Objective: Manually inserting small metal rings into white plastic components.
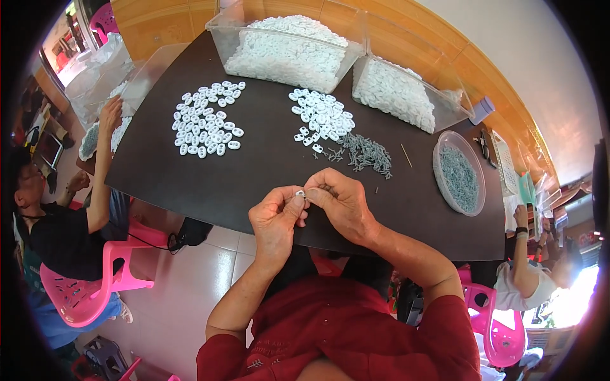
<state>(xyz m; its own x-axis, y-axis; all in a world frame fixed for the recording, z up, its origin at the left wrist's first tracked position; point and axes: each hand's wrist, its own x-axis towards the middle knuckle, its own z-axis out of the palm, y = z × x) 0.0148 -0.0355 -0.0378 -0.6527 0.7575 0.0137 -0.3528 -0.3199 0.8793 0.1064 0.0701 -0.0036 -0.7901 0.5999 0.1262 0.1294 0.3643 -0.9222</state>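
Just over the table's near edge, my left hand [276,219] pinches a small white oval plastic piece [300,193] between thumb and fingers. My right hand [340,204] meets it from the right, its thumb and fingers closed at the piece's edge; anything inside that pinch is too small to make out. Beyond my hands lies a heap of white oval pieces with holes [322,114]. Touching it on the right is a pile of small grey screw-like pieces [368,155]. More white oval pieces [206,124] are spread out at the left.
Two clear bins [279,79] [397,105] full of white pieces stand along the far edge. A round clear tub [459,174] of grey pieces sits at the right, with a thin stick [406,155] nearby. People sit at both sides; a pink chair [95,286] stands left.
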